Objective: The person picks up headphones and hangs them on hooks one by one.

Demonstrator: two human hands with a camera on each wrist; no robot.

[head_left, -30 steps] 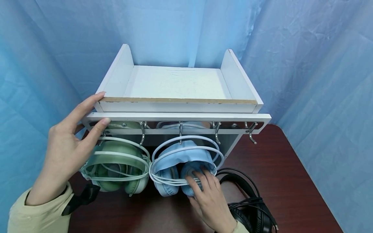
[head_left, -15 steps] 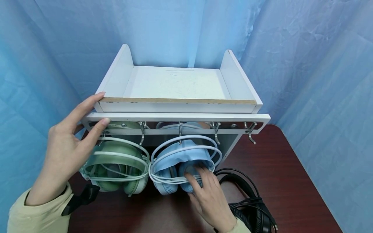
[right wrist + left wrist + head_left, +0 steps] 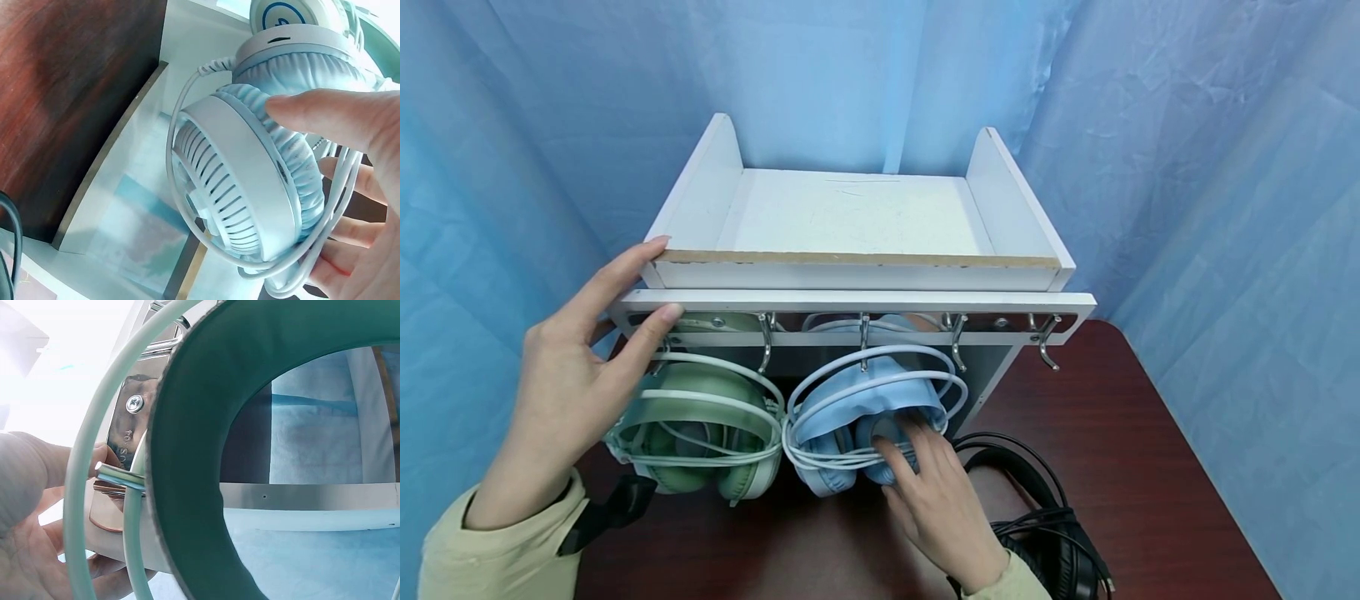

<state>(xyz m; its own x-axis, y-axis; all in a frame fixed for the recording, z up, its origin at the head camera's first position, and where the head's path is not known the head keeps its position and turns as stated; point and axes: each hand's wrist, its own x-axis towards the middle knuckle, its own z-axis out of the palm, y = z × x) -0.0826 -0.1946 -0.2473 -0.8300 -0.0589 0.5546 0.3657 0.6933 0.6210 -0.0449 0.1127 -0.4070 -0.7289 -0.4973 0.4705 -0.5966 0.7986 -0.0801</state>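
Item: blue headphones [image 3: 850, 408], one pair, located at the middle hook [image 3: 864, 342] of a white rack [image 3: 850, 275]. Headband uppermost, ear cups lowermost; long axis runs from the band down toward the person. Whether band or cable bears the weight, I cannot tell. Pale cable loops [image 3: 835, 461] ring the band and cross the ear cups.

Adjacent: green headphones [image 3: 700, 379], on the person's left, band likewise uppermost, wound in pale cable. Black headphones [image 3: 1063, 567], lying at the right with their black cable.

Support: tabletop [image 3: 1150, 467], dark reddish-brown, rounded at its far corner. Rack: tray above, with two raised side walls and chipped front edging; hook rail [image 3: 850, 302] below. Surroundings: blue curtains [image 3: 880, 83], softly creased, behind and at both sides.

Hands: two, bare, well apart, pale yellow-green sleeves [image 3: 505, 542]. Left hand [image 3: 568, 375]: clamped on the rack's left front corner, thumb on the hook rail, index fingertip at the tray. Right hand [image 3: 936, 508]: holding the blue headphones, thumb against a ribbed ear cushion [image 3: 300, 162], other fingers bent behind the cable loops.
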